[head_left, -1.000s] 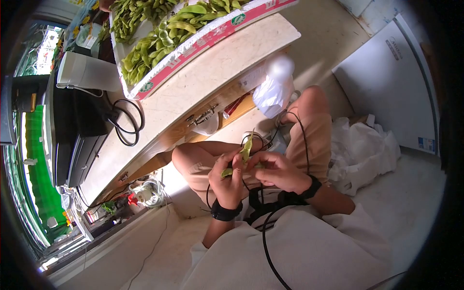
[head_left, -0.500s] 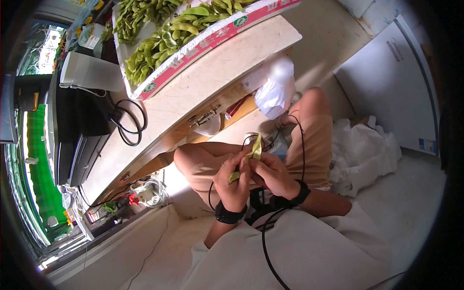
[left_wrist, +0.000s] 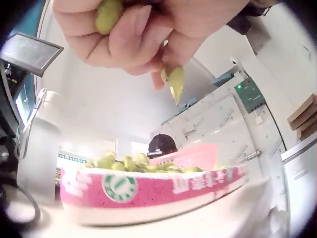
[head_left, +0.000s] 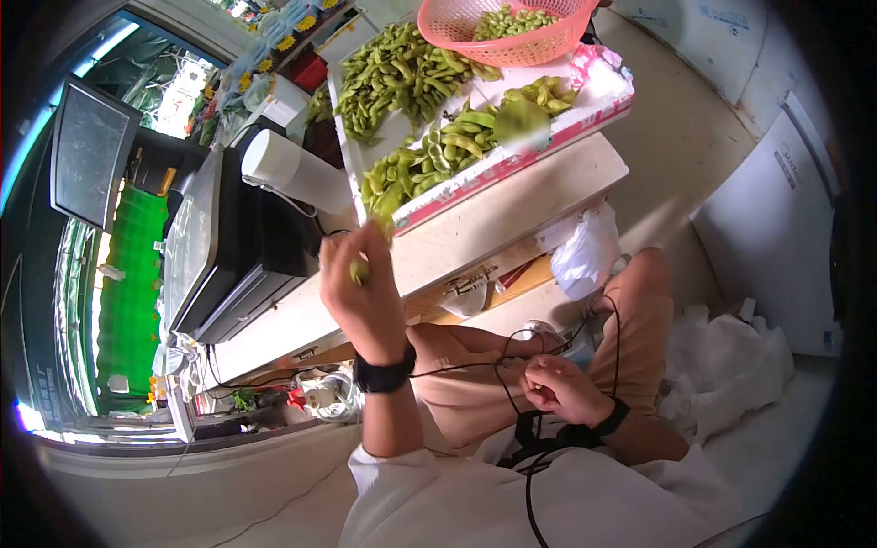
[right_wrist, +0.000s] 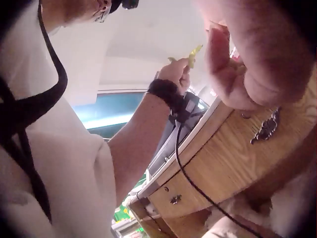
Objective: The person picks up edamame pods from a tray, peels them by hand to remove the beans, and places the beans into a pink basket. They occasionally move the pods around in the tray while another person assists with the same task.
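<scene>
My left hand (head_left: 361, 288) is raised at the near left corner of the foam box (head_left: 512, 180), over the table's edge. In the left wrist view its fingertips pinch a pale split soybean pod (left_wrist: 176, 82). A second, plumper green pod (left_wrist: 109, 16) is tucked between the fingers of that hand. My right hand (head_left: 566, 391) stays low over my lap, its fingers curled in toward the palm. The right wrist view shows these curled fingers (right_wrist: 225, 74) close up; the inside of the palm is hidden. Many green pods (head_left: 393, 78) lie in the box.
A pink colander (head_left: 507, 50) with shelled beans sits over the far part of the box. A white lidded container (head_left: 297, 173) and black equipment (head_left: 237, 237) stand left. Black cables run across my lap. A white plastic bag (head_left: 585, 251) hangs by the table; a white appliance (head_left: 776, 228) stands right.
My hands have parted. The left has risen from my lap to the box corner with the pods, while the right stays low. The head view has tilted up, bringing the pink colander into sight.
</scene>
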A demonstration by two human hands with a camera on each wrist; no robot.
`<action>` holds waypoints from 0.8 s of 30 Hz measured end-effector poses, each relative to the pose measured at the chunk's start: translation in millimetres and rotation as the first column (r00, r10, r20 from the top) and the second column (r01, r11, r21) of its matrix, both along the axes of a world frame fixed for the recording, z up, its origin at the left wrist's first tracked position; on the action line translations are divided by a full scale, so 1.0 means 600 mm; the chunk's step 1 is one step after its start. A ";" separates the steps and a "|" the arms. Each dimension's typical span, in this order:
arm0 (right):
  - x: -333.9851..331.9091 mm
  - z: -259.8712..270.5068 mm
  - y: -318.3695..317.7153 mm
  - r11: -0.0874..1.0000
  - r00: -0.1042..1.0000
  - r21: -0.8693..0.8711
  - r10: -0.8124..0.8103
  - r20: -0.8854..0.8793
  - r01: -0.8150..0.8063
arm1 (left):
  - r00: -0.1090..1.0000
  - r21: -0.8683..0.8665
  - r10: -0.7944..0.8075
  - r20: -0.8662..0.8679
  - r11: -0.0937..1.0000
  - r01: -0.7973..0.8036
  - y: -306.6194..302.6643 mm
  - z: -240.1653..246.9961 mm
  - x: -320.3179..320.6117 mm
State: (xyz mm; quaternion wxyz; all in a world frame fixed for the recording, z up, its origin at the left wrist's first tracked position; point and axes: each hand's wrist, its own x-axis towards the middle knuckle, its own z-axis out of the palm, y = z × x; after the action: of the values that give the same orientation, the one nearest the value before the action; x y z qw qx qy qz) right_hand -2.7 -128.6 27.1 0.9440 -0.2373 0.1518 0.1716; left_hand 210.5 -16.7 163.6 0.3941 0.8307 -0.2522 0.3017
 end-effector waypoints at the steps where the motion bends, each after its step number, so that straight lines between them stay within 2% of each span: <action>1: -0.001 -0.005 0.000 1.000 1.000 -0.031 -0.006 0.002 0.006 | 1.000 -0.031 -0.023 0.013 0.999 0.023 -0.005 0.006 0.027; 4: -0.005 0.002 -0.003 0.994 1.000 -0.104 0.023 -0.010 -0.024 | 0.999 0.009 -0.029 -0.032 1.000 0.029 -0.020 0.012 0.089; 6: -0.009 0.009 -0.007 0.987 0.998 -0.148 0.054 -0.029 -0.057 | 0.987 0.084 0.026 -0.156 0.996 -0.013 -0.027 0.011 0.116; 8: -0.011 0.013 -0.011 0.983 0.999 -0.175 0.050 -0.001 -0.049 | 0.977 0.081 -0.015 -0.211 0.996 0.033 -0.036 0.011 0.120; 10: -0.014 0.011 -0.015 0.983 0.999 -0.180 0.046 0.017 -0.042 | 0.965 -0.026 -0.066 -0.253 0.998 0.061 -0.040 0.016 0.100; 11: -0.016 0.009 -0.017 0.982 0.998 -0.184 0.050 0.033 -0.043 | 0.963 -0.054 -0.137 -0.232 0.990 0.127 -0.038 0.018 0.083; 12: -0.018 0.007 -0.020 0.983 0.999 -0.180 0.046 0.030 -0.039 | 0.872 -0.248 -0.305 -0.382 0.943 0.221 -0.028 0.010 0.068; 14: -0.020 0.002 -0.026 0.982 0.998 -0.188 0.008 0.062 0.004 | 0.528 -0.563 -0.585 -0.615 0.795 0.225 -0.020 0.020 0.000; 15: -0.021 0.006 -0.028 0.983 0.999 -0.183 0.008 0.049 0.001 | 0.405 -0.588 -0.607 -0.683 0.787 0.188 -0.019 0.016 -0.035; 17: -0.020 0.028 -0.034 0.876 0.983 -0.456 -0.097 0.157 0.159 | 0.157 -0.627 -0.643 -0.750 0.766 0.143 -0.015 -0.017 -0.088; 18: -0.018 0.047 -0.040 0.824 0.989 -0.549 -0.087 0.122 0.140 | 0.037 -0.648 -0.658 -0.752 0.749 0.140 -0.012 -0.044 -0.108; 20: -0.009 0.026 -0.028 0.648 0.879 -0.609 -0.228 0.419 0.458 | -0.125 -0.759 -0.749 -0.651 0.644 0.094 -0.007 -0.092 -0.148; 22: -0.008 0.045 -0.048 0.575 0.904 -0.718 -0.099 0.415 0.393 | -0.229 -0.831 -0.830 -0.509 0.543 -0.120 0.001 -0.137 -0.179; 23: -0.006 0.043 -0.048 0.529 0.910 -0.756 -0.081 0.406 0.384 | -0.249 -0.828 -0.828 -0.502 0.543 -0.136 -0.003 -0.147 -0.194; 24: -0.007 0.034 -0.046 0.528 0.918 -0.763 -0.086 0.388 0.372 | -0.213 -0.808 -0.831 -0.514 0.552 -0.205 -0.010 -0.154 -0.211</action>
State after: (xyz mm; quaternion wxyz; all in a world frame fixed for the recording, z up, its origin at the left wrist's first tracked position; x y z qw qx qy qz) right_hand -7.0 -156.3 47.7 0.7475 -0.6514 0.0979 -0.0852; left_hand 84.1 -22.5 71.1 0.7752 0.4226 0.0088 -0.4694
